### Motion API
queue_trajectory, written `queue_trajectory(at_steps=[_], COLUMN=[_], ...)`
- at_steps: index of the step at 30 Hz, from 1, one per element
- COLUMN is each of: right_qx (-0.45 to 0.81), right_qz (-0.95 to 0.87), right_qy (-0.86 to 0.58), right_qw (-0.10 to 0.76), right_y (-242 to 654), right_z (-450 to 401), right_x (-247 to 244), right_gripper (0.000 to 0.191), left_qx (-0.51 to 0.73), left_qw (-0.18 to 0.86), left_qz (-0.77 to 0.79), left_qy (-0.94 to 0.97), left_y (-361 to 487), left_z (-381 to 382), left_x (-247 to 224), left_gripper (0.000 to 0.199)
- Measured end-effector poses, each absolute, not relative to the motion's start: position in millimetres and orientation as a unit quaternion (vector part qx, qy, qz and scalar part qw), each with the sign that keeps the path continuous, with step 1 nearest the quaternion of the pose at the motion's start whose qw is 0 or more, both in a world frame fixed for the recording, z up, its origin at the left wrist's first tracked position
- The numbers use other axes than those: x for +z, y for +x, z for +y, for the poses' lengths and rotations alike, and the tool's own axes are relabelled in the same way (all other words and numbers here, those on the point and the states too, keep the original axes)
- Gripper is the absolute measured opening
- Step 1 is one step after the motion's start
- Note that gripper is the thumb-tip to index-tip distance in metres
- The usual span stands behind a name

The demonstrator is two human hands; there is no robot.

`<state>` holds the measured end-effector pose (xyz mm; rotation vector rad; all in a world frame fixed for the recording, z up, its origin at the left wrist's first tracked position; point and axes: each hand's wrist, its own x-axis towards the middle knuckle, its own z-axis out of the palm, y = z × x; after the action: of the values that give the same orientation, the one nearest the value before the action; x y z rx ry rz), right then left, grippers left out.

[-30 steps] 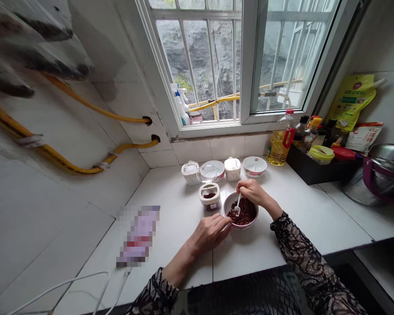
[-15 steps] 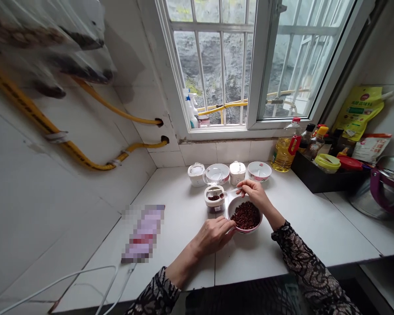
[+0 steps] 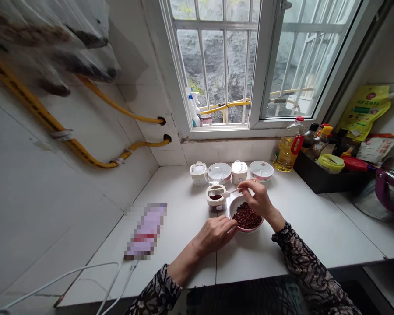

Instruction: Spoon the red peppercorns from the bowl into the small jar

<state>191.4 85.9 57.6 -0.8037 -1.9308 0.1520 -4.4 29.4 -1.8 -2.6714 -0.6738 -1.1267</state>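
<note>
A round bowl point(image 3: 247, 215) of dark red dried bits stands on the white counter. My left hand point(image 3: 216, 234) grips its near left rim with the fingers. Above the bowl's right side, my right hand point(image 3: 256, 197) pinches the handle of a small white spoon point(image 3: 230, 192). The spoon's head is at the right edge of an open seasoning jar point(image 3: 216, 197), which holds similar dark red bits. What the spoon carries is too small to make out.
Behind stand two white lidded jars point(image 3: 198, 173) point(image 3: 239, 172) and two white bowls point(image 3: 219, 173) point(image 3: 262, 170). An oil bottle point(image 3: 286, 148), a black condiment box point(image 3: 310, 175) and a metal pot point(image 3: 371, 197) are at the right. A blurred purple object point(image 3: 146, 232) with a cable lies left.
The camera view has shifted slightly. The spoon's head, earlier tilted with dark bits showing on it, now looks white at the jar's rim. Both hands keep their grips.
</note>
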Motion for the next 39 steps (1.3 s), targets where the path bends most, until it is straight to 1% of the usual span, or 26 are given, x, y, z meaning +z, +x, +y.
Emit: queue_trajectory(at_steps=[1,3,6,9,12,14,17,23,26,30,32,36,39], right_qx=[0.069,0.08,0.11,0.166,0.245,0.292,0.336,0.36,0.333,0.227,0.196,0.174,0.192], right_qz=[-0.787,-0.789,-0.826,-0.858,-0.851,-0.827,-0.78,-0.736,-0.748,-0.792,-0.806,-0.815,-0.807], right_qy=[-0.349,-0.372,-0.391,-0.385,-0.385,-0.401,-0.438,-0.45,-0.447,-0.445,-0.44,-0.44,-0.45], right_qw=[0.505,0.482,0.39,0.296,0.262,0.265,0.294,0.356,0.36,0.351,0.345,0.336,0.33], right_y=[196.7,205.0,207.5,200.3,194.6,194.9,199.8,208.0,209.4,209.7,209.2,208.4,208.5], right_z=[87.2,90.1,92.2,90.0,87.6,88.0,91.6,99.0,100.3,101.9,102.6,103.5,104.2], right_x=[59.6,61.0,58.2,54.8,54.8,55.9,56.8,55.6,54.8,53.0,51.8,49.5,48.1], right_gripper=[0.018,0.019,0.02,0.021,0.021,0.021,0.019,0.017,0.019,0.021,0.022,0.024,0.023], left_qx=[-0.376,-0.374,-0.371,-0.37,-0.373,-0.374,-0.371,-0.373,-0.374,-0.373,-0.374,-0.374,-0.374], left_qw=[0.081,0.079,0.075,0.072,0.07,0.069,0.07,0.07,0.071,0.067,0.067,0.068,0.066], left_qz=[-0.225,-0.223,-0.224,-0.225,-0.225,-0.224,-0.227,-0.223,-0.222,-0.223,-0.224,-0.225,-0.226], left_qy=[-0.895,-0.897,-0.898,-0.899,-0.898,-0.897,-0.898,-0.898,-0.897,-0.898,-0.897,-0.897,-0.897], left_y=[-4.6,-5.0,-5.4,-5.4,-5.1,-5.1,-5.3,-5.9,-5.8,-5.4,-5.1,-5.0,-5.5], left_z=[29.2,28.9,28.7,28.8,28.8,28.8,28.6,28.7,28.9,28.9,28.7,28.5,28.7], left_x=[-1.5,-0.8,-0.5,-1.1,-1.8,-1.9,-1.6,-1.5,-1.9,-1.8,-1.3,-1.3,-3.0], left_gripper=[0.014,0.014,0.014,0.015,0.015,0.014,0.014,0.015,0.013,0.012,0.013,0.013,0.011])
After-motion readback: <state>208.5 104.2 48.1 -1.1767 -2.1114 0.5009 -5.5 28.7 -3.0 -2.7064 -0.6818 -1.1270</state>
